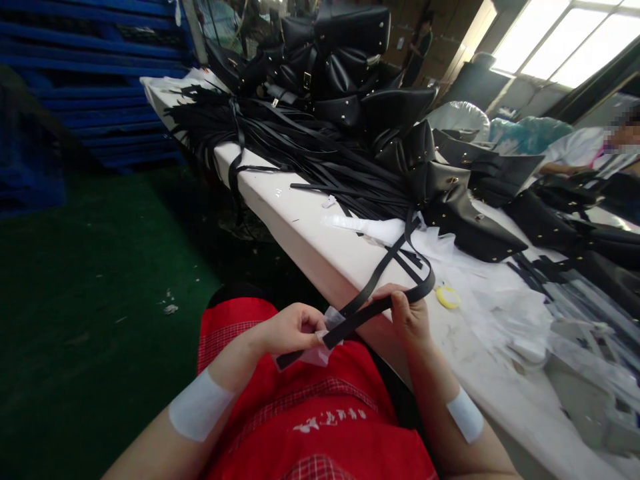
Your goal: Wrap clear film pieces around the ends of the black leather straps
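A long black strap (373, 310) runs between my two hands above my red apron, looping back over the table edge. My left hand (295, 328) is closed at the strap's end, pinching a thin piece of white tissue paper (320, 353) that lies around it. Higher up the strap, my right hand (410, 317) is closed on it, thumb on top. Beyond the hands, a thick bundle of black straps (310, 147) lies along the white table (300, 220).
Black bags (450, 193) are heaped behind the straps. White tissue sheets (505, 320) and a yellow tape ring (447, 297) lie to the right. Blue pallets (100, 73) are stacked at the left. Across the table sits another person (575, 150).
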### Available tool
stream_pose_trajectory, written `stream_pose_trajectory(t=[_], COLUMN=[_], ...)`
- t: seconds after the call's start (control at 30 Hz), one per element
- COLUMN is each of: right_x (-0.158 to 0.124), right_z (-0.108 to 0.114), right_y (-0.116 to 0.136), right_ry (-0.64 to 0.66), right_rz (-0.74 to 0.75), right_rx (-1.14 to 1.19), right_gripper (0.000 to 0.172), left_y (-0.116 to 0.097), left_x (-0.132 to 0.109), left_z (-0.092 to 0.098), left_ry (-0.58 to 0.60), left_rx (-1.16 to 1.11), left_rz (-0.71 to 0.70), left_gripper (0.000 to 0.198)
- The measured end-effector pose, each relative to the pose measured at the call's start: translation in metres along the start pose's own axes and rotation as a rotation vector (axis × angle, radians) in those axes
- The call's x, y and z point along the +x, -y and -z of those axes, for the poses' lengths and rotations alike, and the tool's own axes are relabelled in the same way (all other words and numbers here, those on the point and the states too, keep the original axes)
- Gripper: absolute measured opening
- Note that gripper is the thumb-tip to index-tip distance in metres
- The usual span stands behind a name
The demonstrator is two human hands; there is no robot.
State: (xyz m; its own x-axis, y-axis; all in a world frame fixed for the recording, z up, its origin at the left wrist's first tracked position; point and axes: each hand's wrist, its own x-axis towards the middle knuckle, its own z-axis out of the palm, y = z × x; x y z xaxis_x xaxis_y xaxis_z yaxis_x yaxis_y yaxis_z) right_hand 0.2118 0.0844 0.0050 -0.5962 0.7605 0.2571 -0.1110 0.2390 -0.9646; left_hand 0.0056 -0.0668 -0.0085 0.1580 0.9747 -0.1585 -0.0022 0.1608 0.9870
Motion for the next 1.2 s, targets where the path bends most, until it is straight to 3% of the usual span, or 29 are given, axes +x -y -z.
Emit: stream_pose_trajectory(t=[0.2,0.63,0.87,0.97,1.07,1.2], right_x=[0.001,0.006,0.001,-0.009,-0.017,-0.018], right_z=[0.012,0.007,-0.017,-0.033,-0.043,-0.043], right_y=[0.001,0.023,0.015,-0.005,-0.023,-0.032], right_ry=[0.002,0.028,-0.038,-0.004,0.058,-0.116], right_rz=[0.048,-0.006,-0.215,-0.307,-0.310,-0.411], right_rx=[-0.067,-0.037,0.011,0.050,0.043,0.149], right_gripper=[0.037,0.043,0.046,0.045,0.042,0.043], left_y=[0.002,0.002,-0.001,0.000,-0.002,-0.005], left_x=[0.000,0.000,0.007,0.017,0.025,0.022], left_z=[0.002,0.002,-0.004,-0.012,-0.021,-0.030], left_ry=[0.145,0.164,0.078,-0.032,-0.179,-0.297], left_rx=[-0.017,-0.044,0.046,0.084,0.260,0.517], left_rz=[0.045,0.019,-0.071,-0.091,-0.089,-0.118], left_gripper=[0.037,0.038,0.041,0.042,0.040,0.040])
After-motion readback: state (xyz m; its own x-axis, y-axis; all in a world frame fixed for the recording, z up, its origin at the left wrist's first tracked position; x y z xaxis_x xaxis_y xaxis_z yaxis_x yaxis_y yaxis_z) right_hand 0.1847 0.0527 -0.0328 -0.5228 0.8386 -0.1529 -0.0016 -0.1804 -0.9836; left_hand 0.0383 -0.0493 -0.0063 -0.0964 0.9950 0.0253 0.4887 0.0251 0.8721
